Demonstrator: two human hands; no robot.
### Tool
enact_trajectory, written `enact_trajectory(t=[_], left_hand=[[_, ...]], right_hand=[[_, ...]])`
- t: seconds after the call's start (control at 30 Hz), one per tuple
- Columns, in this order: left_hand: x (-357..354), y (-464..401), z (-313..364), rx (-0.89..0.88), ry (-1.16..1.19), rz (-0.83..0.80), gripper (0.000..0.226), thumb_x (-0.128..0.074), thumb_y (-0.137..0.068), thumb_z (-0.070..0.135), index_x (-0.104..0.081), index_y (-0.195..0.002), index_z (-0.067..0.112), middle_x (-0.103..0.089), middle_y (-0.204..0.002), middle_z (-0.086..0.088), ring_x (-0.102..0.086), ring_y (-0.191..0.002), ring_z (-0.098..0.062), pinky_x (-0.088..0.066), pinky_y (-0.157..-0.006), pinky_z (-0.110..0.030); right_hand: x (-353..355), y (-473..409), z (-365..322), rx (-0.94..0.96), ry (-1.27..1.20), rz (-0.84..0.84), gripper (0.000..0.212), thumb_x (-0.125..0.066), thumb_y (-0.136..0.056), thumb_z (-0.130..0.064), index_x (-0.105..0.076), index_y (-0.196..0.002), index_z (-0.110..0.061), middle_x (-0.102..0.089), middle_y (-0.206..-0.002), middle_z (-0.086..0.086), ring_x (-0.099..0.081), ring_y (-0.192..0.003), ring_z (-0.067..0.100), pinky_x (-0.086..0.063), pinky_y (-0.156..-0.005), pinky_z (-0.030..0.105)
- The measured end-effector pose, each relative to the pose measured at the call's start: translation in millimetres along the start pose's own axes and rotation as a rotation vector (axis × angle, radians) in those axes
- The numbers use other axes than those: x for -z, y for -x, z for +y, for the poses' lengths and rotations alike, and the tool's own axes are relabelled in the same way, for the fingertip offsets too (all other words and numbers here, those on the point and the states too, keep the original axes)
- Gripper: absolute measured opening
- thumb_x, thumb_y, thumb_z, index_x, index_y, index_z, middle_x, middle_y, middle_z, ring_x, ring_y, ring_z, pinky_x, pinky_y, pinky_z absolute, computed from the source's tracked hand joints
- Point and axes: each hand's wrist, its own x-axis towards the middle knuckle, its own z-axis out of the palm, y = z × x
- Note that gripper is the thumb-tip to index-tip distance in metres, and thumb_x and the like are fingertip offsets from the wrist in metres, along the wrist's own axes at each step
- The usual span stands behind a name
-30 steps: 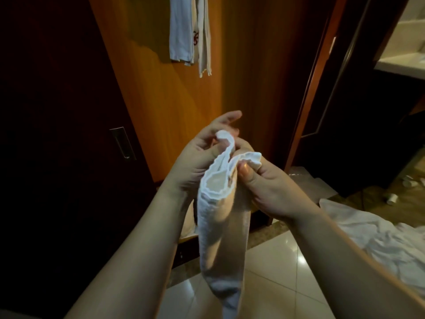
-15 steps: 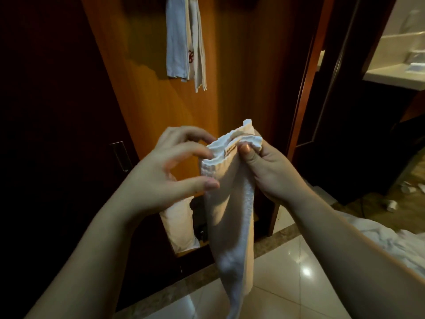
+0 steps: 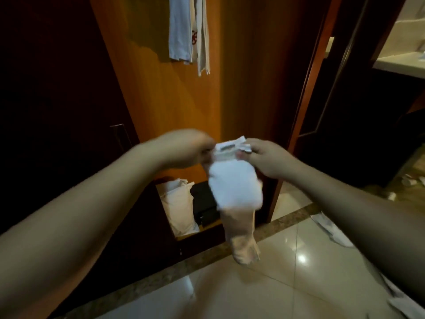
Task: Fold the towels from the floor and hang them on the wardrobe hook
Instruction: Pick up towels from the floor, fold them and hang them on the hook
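A small white towel (image 3: 234, 187) hangs in front of me, folded over near its top, its lower end dangling toward the floor. My left hand (image 3: 184, 149) pinches its top left edge and my right hand (image 3: 264, 157) pinches the top right edge; both are blurred by motion. Two towels (image 3: 188, 31) hang high on the orange wardrobe panel (image 3: 165, 100); the hook itself is out of view. More white towels (image 3: 331, 231) lie on the tiled floor at the right, partly behind my right arm.
A dark wardrobe door with a metal handle (image 3: 120, 134) stands at the left. A white pillow (image 3: 179, 203) and a dark object (image 3: 203, 203) sit on the wardrobe's low shelf. Glossy floor tiles (image 3: 287, 284) lie below. A bathroom counter (image 3: 400, 61) shows at the far right.
My left hand, which had let go of the towel, now pinches its top edge again. The towel has dropped lower in view and its upper part is folded over the front.
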Motion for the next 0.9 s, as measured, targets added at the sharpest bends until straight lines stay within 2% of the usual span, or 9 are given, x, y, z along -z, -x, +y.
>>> enact_trajectory(t=[0.03,0.07,0.2,0.4,0.53,0.6,0.7,0.8,0.9], left_hand=[[-15,-5,1,0.015,-0.016,-0.068,0.026,-0.060,-0.096,0.027,-0.045,-0.076,0.028,-0.053,-0.088,0.003,-0.053,-0.083,-0.018,-0.037,-0.066,-0.031],[-19,-9,-2,0.018,-0.022,-0.033,0.026,-0.060,-0.096,0.028,-0.044,-0.076,0.027,-0.050,-0.085,0.004,-0.052,-0.082,-0.018,-0.035,-0.065,-0.032],[-3,-15,-12,-0.061,0.047,0.159,0.034,-0.064,-0.093,0.036,-0.039,-0.070,0.033,-0.043,-0.076,0.012,-0.039,-0.067,-0.002,-0.026,-0.054,-0.027],[20,-19,-17,-0.073,0.023,0.203,0.030,-0.065,-0.092,0.035,-0.043,-0.072,0.030,-0.047,-0.077,0.010,-0.041,-0.066,-0.003,-0.024,-0.053,-0.027],[30,-19,-21,-0.042,0.026,0.180,0.026,-0.066,-0.091,0.038,-0.047,-0.074,0.032,-0.051,-0.079,0.009,-0.045,-0.067,-0.006,-0.028,-0.054,-0.027],[35,-18,-24,-0.049,0.048,0.155,0.023,-0.067,-0.091,0.037,-0.050,-0.076,0.031,-0.053,-0.078,0.008,-0.048,-0.067,-0.007,-0.030,-0.054,-0.026],[45,-15,-27,-0.037,0.099,0.141,0.021,-0.068,-0.090,0.035,-0.054,-0.077,0.026,-0.056,-0.074,0.006,-0.049,-0.064,-0.007,-0.031,-0.053,-0.027],[50,-12,-30,-0.042,0.188,0.121,0.023,-0.069,-0.088,0.033,-0.056,-0.073,0.023,-0.055,-0.066,0.007,-0.050,-0.057,-0.003,-0.035,-0.048,-0.022],[51,-9,-31,-0.078,0.342,0.110,0.021,-0.070,-0.087,0.027,-0.056,-0.072,0.021,-0.055,-0.061,0.011,-0.049,-0.053,0.001,-0.036,-0.046,-0.014]], right_hand=[[-10,2,10,-0.034,0.032,-0.049,0.016,-0.054,-0.102,-0.034,-0.070,-0.107,-0.034,-0.064,-0.107,-0.011,-0.059,-0.104,0.010,-0.043,-0.083,0.026],[-13,1,18,-0.024,0.032,-0.029,0.020,-0.054,-0.102,-0.035,-0.070,-0.108,-0.026,-0.064,-0.107,-0.006,-0.058,-0.100,0.011,-0.042,-0.084,0.025],[3,-4,15,-0.048,-0.096,0.062,0.013,-0.051,-0.096,-0.052,-0.061,-0.097,-0.044,-0.061,-0.100,-0.019,-0.055,-0.090,-0.014,-0.037,-0.072,0.003],[15,-20,9,-0.051,-0.235,0.106,0.011,-0.059,-0.100,-0.036,-0.065,-0.098,-0.045,-0.066,-0.103,-0.020,-0.060,-0.092,-0.014,-0.041,-0.077,0.001],[16,-28,13,-0.027,-0.430,0.103,0.009,-0.066,-0.096,-0.028,-0.073,-0.098,-0.034,-0.063,-0.105,-0.017,-0.064,-0.107,0.007,-0.048,-0.093,0.017],[17,-31,11,-0.019,-0.511,0.109,0.012,-0.069,-0.089,-0.034,-0.074,-0.098,-0.029,-0.064,-0.108,-0.013,-0.064,-0.111,0.014,-0.049,-0.099,0.027],[19,-34,6,-0.010,-0.596,0.100,0.026,-0.070,-0.083,-0.041,-0.075,-0.102,-0.023,-0.064,-0.110,-0.009,-0.065,-0.109,0.013,-0.051,-0.095,0.027],[20,-34,2,0.004,-0.676,0.050,0.025,-0.070,-0.086,-0.039,-0.076,-0.102,-0.022,-0.065,-0.110,-0.008,-0.066,-0.107,0.013,-0.051,-0.093,0.025],[18,-34,-2,0.019,-0.773,0.046,0.029,-0.070,-0.085,-0.028,-0.073,-0.108,-0.011,-0.065,-0.108,0.002,-0.063,-0.106,0.020,-0.049,-0.098,0.036]])
